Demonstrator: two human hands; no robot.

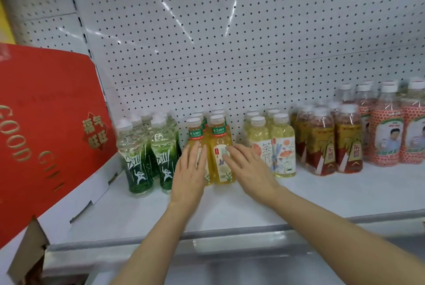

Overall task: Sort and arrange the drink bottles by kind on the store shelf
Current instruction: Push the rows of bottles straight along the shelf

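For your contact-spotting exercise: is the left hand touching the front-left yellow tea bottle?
Touching. The head view shows the left hand with straight fingers laid flat against the front-left yellow tea bottle, covering its label.

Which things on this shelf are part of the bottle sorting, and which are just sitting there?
Part of the job:
- green clear-plastic bottles
- yellow tea bottles with green neck labels, both hands resting on them: left hand, right hand
- pale yellow floral-label bottles
- brown tea bottles
- red-patterned white-capped bottles

Just lying about:
- red cardboard gift box
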